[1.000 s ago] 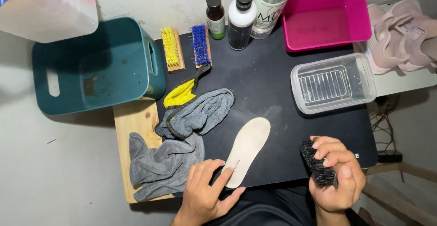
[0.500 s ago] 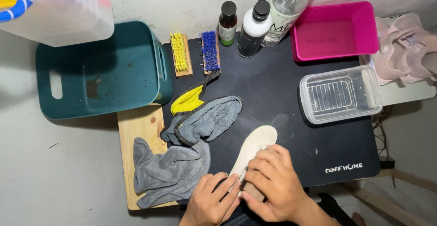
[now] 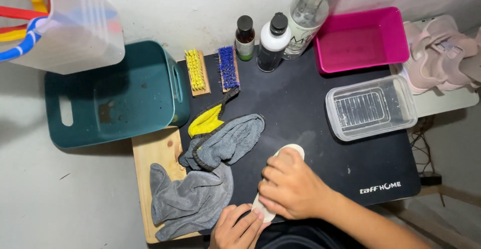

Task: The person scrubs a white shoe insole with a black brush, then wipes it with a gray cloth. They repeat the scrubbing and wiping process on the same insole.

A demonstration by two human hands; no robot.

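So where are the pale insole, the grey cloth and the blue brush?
pale insole (image 3: 294,150), head view, its rounded far end past the fingers.
grey cloth (image 3: 193,201), head view, middle of the lower fold.
blue brush (image 3: 228,67), head view, its bristles.

Pale cream insole (image 3: 293,151) flat on black mat, lying diagonally, mostly covered, toe end showing.
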